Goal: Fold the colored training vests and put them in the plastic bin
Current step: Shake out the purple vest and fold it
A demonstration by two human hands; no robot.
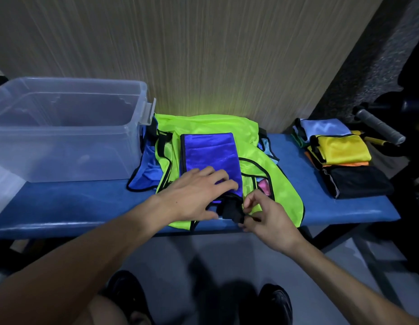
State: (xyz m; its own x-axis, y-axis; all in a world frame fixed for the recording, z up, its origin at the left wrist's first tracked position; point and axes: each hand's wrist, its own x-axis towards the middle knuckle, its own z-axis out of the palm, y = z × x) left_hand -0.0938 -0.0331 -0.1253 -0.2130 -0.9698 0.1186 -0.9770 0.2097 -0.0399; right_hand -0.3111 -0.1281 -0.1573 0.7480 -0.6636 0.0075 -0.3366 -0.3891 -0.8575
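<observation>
Bench point(321, 208) | hands point(195, 194) hide purple vest point(211, 152) edge | strap point(232, 211) blurred

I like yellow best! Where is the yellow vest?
The yellow vest lies folded on the pile at the right end of the blue bench, between a pale blue vest behind and a black one in front.

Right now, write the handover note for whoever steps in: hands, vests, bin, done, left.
Left hand: flat, pressing the folded purple vest.
Right hand: pinching that vest's black strap at its near end.
Purple vest lies on the unfolded neon-green vest, with blue ones under it, on the blue bench.
Done: folded stack at right.
Left: plastic bin looks empty; finish folding, load everything.
</observation>
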